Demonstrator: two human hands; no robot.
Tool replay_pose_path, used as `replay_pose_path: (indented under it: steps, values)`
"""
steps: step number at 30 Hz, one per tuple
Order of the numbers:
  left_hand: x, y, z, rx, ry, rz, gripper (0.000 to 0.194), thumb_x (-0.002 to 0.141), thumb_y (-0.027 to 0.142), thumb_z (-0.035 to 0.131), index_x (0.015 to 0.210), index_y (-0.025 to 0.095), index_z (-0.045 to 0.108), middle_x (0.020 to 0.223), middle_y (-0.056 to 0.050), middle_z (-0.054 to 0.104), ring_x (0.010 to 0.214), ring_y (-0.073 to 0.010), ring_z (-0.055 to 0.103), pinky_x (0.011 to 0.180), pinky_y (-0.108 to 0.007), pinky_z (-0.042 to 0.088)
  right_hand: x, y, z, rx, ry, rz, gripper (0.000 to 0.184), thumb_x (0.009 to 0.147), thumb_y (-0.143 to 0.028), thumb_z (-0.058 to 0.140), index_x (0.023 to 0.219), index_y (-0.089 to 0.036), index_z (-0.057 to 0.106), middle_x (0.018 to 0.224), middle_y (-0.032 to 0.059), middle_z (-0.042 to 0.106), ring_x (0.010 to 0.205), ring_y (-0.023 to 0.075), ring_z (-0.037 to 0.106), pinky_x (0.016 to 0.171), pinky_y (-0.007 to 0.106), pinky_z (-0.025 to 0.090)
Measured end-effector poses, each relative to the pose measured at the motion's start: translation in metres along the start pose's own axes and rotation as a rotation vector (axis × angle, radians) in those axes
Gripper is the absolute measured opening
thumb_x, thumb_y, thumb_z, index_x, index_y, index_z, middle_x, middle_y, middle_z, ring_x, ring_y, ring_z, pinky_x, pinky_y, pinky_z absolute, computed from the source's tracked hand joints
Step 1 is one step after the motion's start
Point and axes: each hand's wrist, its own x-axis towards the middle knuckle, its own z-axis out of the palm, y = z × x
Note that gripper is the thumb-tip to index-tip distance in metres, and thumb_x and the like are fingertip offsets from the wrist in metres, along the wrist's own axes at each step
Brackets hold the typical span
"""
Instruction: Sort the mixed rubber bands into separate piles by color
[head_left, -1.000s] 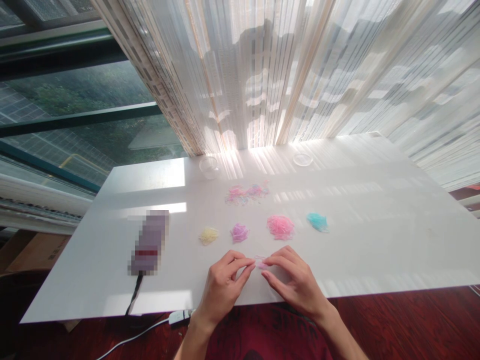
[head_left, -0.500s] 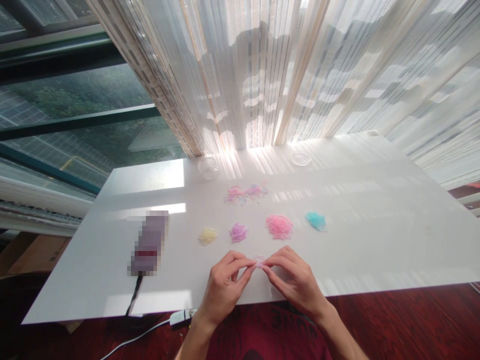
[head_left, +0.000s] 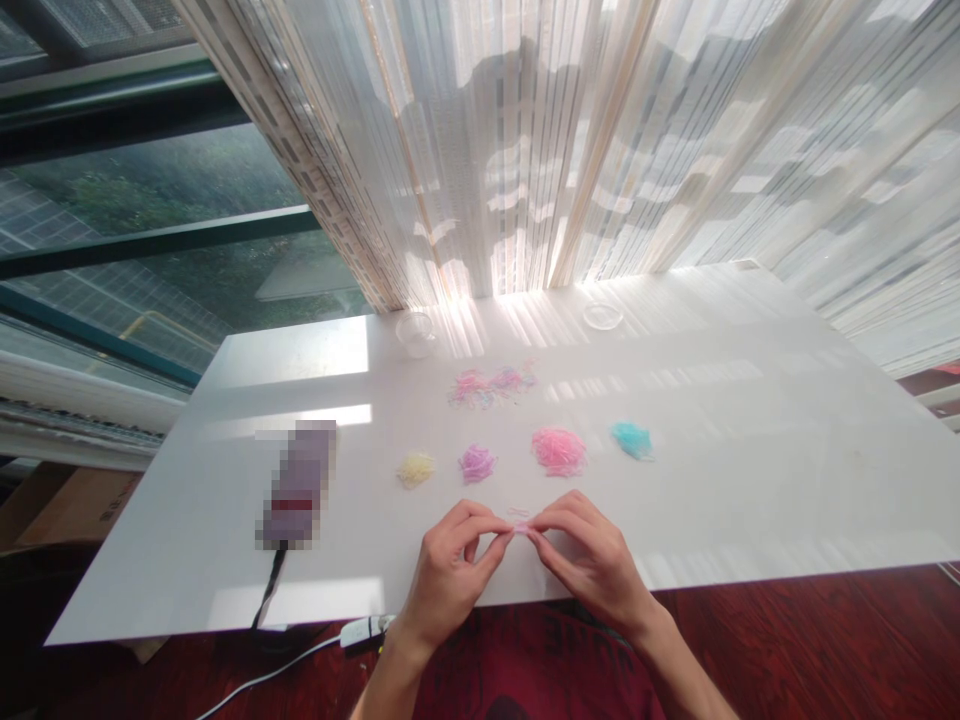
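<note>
Near the front edge of the white table, my left hand and my right hand face each other with fingertips pinched. Between them is a tiny pinkish rubber band, gripped from both sides. Just beyond the fingertips lie a few loose pink bands. Past my hands, small heaps sorted by colour form a row: yellow bands, purple bands, pink bands and blue bands. Farther back spreads a mixed-colour heap.
Two clear round containers or lids stand along the table's back edge, the other dish farther right. At left lies a pixelated purple object with a black strap. A white power strip hangs below the front edge. Sheer curtains border the back.
My hands stay almost in place, still pinching the small band; the fingertips have shifted very slightly. The heaps look the same.
</note>
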Motion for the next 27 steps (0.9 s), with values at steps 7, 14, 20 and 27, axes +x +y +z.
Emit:
replay_pose_path:
  steps: [7,14,20,27]
  values:
    - [-0.0004,0.0006,0.0004,-0.007,-0.010,-0.016,0.008,0.095,0.015,0.072,0.096,0.020,0.079,0.085,-0.003,0.070,0.057,-0.0082,0.052,0.053,-0.017,0.047,0.0020,-0.0024,-0.0015,-0.005,-0.004,0.008,0.014,0.097,-0.012,0.068,0.103,-0.024,0.072,0.086,0.0035,0.073,0.079,0.0193,0.068,0.070,0.031,0.059]
    - [0.0002,0.0012,0.0008,-0.019,-0.011,-0.025,0.009,0.094,0.014,0.073,0.097,0.020,0.079,0.086,-0.003,0.070,0.058,-0.0080,0.052,0.053,-0.017,0.047,0.0018,-0.0028,-0.0015,-0.001,-0.003,0.005,0.014,0.097,-0.011,0.068,0.104,-0.023,0.072,0.086,0.0035,0.072,0.080,0.0190,0.067,0.070,0.031,0.059]
    - [0.0011,0.0019,0.0003,-0.025,-0.014,-0.023,0.009,0.093,0.014,0.075,0.098,0.020,0.079,0.086,-0.002,0.070,0.056,-0.0075,0.050,0.052,-0.016,0.046,0.0010,-0.0010,-0.0009,-0.001,-0.009,0.012,0.013,0.098,-0.012,0.068,0.104,-0.023,0.071,0.087,0.0037,0.072,0.080,0.0191,0.068,0.070,0.031,0.059]
    - [0.0012,0.0008,0.0007,-0.005,-0.028,-0.048,0.011,0.093,0.018,0.075,0.103,0.019,0.078,0.088,-0.003,0.072,0.055,-0.0077,0.049,0.051,-0.017,0.046,0.0019,-0.0018,-0.0016,-0.001,-0.007,0.010,0.013,0.098,-0.013,0.068,0.104,-0.023,0.072,0.086,0.0037,0.073,0.079,0.0192,0.068,0.069,0.032,0.060]
